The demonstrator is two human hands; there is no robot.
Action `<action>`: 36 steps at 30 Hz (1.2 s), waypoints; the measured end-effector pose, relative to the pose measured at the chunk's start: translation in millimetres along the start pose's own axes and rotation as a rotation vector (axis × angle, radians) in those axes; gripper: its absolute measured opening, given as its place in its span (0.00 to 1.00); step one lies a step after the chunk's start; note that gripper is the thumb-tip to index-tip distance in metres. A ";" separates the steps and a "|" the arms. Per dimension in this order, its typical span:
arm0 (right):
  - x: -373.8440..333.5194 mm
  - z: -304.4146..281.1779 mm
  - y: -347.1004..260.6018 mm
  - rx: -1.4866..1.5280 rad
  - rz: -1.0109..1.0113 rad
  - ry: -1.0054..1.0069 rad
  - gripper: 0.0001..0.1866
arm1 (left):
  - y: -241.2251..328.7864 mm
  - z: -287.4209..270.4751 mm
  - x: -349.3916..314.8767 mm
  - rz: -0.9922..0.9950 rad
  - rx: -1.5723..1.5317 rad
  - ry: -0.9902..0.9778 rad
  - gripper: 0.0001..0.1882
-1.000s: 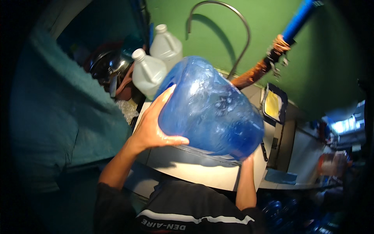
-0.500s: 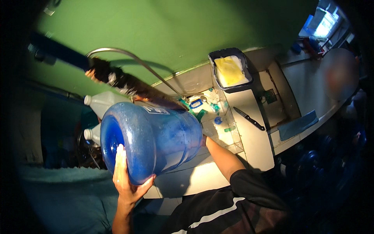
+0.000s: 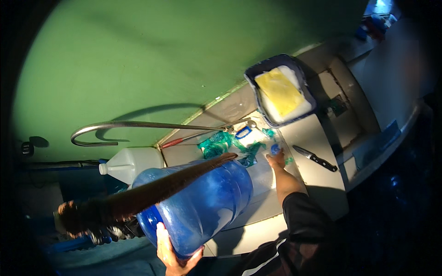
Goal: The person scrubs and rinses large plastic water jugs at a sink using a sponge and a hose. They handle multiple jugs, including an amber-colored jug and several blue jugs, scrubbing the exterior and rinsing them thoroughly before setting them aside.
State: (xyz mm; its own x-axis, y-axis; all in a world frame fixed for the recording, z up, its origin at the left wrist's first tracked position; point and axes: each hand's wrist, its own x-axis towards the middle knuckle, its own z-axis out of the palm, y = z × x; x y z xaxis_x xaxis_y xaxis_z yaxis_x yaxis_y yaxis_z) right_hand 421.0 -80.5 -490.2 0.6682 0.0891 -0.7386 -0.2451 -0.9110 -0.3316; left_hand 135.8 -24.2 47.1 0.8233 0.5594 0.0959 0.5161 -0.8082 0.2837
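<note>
A large blue water jug [image 3: 209, 207] lies on its side over the tiled basin, its base turned toward me. My left hand [image 3: 172, 255] grips it at the base, fingers pressed to the hollow and thumb on the side. My right hand [image 3: 277, 160] has its fingertips at a small round blue cap [image 3: 275, 149] on the basin floor. Thumb and finger look apart, with no firm hold visible. Green plastic wrapping [image 3: 216, 143] and a blue-and-white brush [image 3: 243, 132] lie nearby. A long brown pole-like shape [image 3: 170, 186] crosses in front of the jug.
A black-handled knife [image 3: 317, 160] lies on the white ledge. Behind it is a dark tub [image 3: 313, 99] with a yellow cloth [image 3: 281, 92]. A curved metal tube [image 3: 152, 125] runs along the green wall, above a white jug [image 3: 138, 165]. A red-handled tool [image 3: 172, 142] lies alongside.
My right hand has come out from behind the blue jug and reached the small cap. My left hand stays on the jug's base. The view has shifted, and the brown shape crosses lower.
</note>
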 end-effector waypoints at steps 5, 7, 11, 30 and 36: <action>30.8 19.8 -11.3 0.090 0.091 0.127 0.54 | 6.2 12.9 10.0 -0.087 -0.004 0.029 0.52; 45.9 27.5 -6.4 0.095 0.057 0.137 0.52 | 8.3 18.6 14.1 -0.128 -0.018 0.047 0.51; 60.5 44.1 10.7 0.028 -0.107 0.261 0.34 | 5.2 24.4 18.3 -0.194 -0.034 0.101 0.48; -111.9 20.7 -122.6 0.995 -0.543 -0.892 0.23 | 22.8 -37.8 -24.8 0.065 0.141 0.089 0.48; -139.9 -12.3 -117.6 0.737 -0.679 -0.758 0.18 | 13.0 -31.0 -39.0 0.091 0.115 0.158 0.49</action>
State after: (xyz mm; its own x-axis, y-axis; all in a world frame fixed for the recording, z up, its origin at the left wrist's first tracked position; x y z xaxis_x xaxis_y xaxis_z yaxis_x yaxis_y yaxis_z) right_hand 365.0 9.3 -340.6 0.3022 0.8826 -0.3600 -0.5075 -0.1707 -0.8446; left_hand 103.1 -50.8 76.7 0.8254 0.4975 0.2668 0.4721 -0.8674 0.1570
